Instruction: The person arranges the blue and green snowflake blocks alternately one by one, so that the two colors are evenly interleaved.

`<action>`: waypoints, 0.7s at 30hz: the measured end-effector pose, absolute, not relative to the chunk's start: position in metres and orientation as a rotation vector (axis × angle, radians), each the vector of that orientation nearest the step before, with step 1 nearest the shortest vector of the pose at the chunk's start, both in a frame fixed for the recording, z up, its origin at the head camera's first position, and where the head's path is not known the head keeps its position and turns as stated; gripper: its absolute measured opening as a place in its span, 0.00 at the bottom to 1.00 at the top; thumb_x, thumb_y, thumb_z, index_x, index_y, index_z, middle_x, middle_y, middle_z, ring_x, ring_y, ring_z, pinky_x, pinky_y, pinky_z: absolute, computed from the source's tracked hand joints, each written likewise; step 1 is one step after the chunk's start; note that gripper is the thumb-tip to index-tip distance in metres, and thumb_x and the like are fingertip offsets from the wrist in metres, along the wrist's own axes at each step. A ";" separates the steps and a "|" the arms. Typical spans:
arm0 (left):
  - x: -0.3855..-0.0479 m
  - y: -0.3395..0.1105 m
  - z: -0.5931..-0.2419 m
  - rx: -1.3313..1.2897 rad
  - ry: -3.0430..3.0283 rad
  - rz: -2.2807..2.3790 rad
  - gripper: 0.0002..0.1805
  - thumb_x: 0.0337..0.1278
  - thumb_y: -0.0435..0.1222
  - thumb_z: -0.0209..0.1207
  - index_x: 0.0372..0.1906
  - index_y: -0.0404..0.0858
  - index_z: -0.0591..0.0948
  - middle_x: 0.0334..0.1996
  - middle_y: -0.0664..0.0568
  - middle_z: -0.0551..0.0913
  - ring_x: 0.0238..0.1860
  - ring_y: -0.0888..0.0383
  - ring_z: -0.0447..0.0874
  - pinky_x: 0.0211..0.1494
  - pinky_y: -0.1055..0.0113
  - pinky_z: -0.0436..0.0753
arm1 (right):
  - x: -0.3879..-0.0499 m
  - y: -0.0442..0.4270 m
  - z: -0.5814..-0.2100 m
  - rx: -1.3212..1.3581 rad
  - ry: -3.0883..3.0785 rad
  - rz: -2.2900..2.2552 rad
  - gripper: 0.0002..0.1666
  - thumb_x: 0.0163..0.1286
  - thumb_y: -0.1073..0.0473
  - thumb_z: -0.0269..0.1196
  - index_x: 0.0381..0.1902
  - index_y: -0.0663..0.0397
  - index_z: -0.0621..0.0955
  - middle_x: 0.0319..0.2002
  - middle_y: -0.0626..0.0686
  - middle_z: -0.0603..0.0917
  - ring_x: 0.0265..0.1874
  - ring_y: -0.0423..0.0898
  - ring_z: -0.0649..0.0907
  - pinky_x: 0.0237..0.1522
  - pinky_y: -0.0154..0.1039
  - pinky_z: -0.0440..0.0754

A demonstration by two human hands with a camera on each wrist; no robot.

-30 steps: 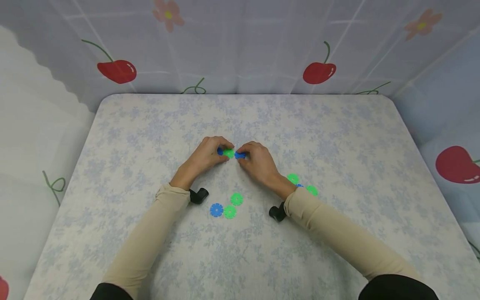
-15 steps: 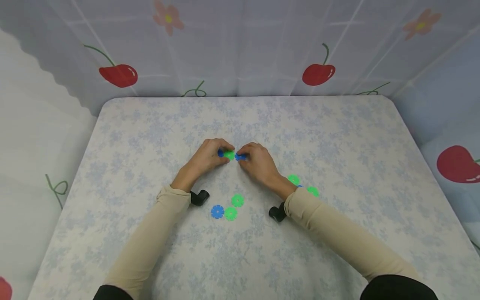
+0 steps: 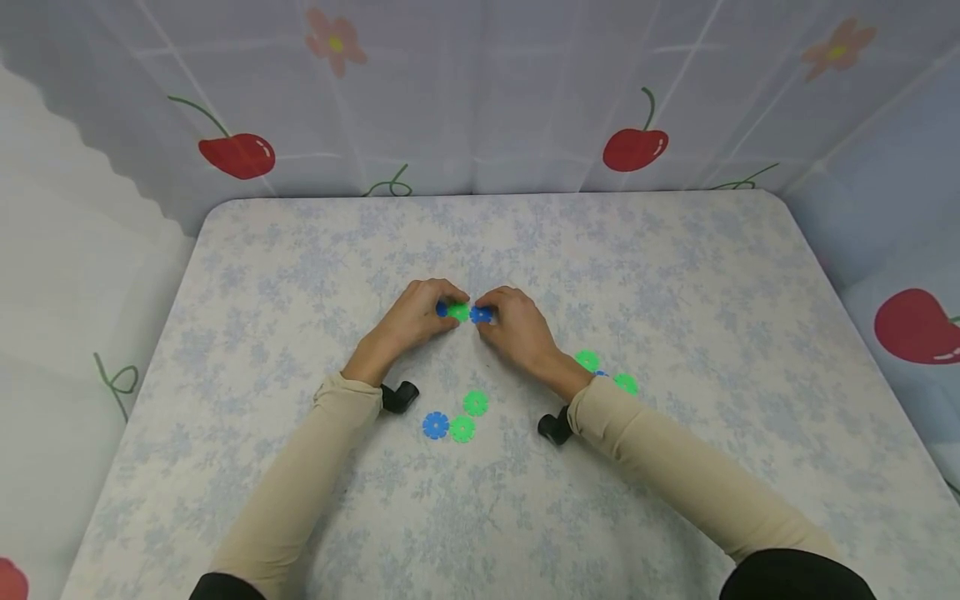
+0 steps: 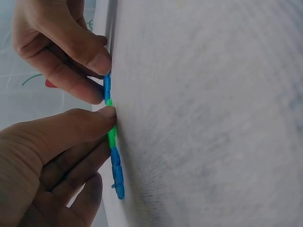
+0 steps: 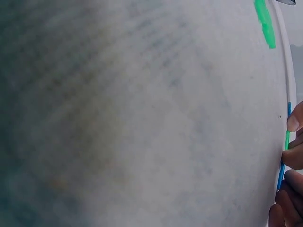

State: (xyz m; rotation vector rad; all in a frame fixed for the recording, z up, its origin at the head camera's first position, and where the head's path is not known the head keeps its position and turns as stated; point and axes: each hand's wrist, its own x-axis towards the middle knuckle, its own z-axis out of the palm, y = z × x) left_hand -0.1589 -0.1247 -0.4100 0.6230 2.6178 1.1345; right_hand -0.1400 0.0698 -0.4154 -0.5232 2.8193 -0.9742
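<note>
My left hand [image 3: 408, 318] pinches a green notched plastic disc [image 3: 458, 312] between thumb and fingers. A blue notched disc [image 4: 117, 174] adjoins it on the left, partly behind those fingers in the head view. My right hand [image 3: 519, 329] pinches another blue disc [image 3: 481, 315] by its edges, against the green disc's right side. In the left wrist view the three discs form one edge-on row, just over or on the table; whether the right blue disc is slotted into the green one, I cannot tell.
Nearer the person, a loose blue disc [image 3: 436, 425] lies beside two green discs [image 3: 462, 429]. By the right forearm are two more green discs [image 3: 587, 360] with a blue one [image 3: 600, 373] between them, partly hidden by the wrist. The table [image 3: 300, 242] has a flowered cover.
Both hands stay at the same spot with the discs. The right blue disc has turned slightly, so more of its face shows. The whole head view has shifted a little.
</note>
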 end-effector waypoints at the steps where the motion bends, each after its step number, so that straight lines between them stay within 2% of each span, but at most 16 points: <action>1: -0.159 -0.125 -0.410 0.624 2.619 1.133 0.19 0.54 0.26 0.68 0.54 0.31 0.83 0.54 0.42 0.82 0.54 0.47 0.80 0.58 0.55 0.78 | -0.140 0.070 -0.415 -0.519 2.819 -0.978 0.16 0.66 0.62 0.67 0.51 0.60 0.84 0.53 0.57 0.81 0.54 0.53 0.78 0.56 0.46 0.79; 14: -0.158 -0.125 -0.411 0.594 2.620 1.102 0.20 0.55 0.26 0.67 0.54 0.32 0.83 0.54 0.43 0.82 0.54 0.48 0.80 0.58 0.55 0.78 | -0.141 0.078 -0.415 -0.566 2.744 -1.034 0.20 0.66 0.59 0.67 0.55 0.59 0.82 0.55 0.55 0.80 0.55 0.52 0.79 0.57 0.47 0.77; 21: -0.160 -0.124 -0.409 0.604 2.612 1.093 0.19 0.55 0.27 0.67 0.54 0.33 0.83 0.54 0.44 0.82 0.53 0.49 0.80 0.57 0.56 0.79 | -0.131 0.093 -0.409 -0.611 2.703 -1.134 0.18 0.66 0.61 0.66 0.54 0.59 0.83 0.52 0.54 0.81 0.48 0.50 0.80 0.47 0.45 0.80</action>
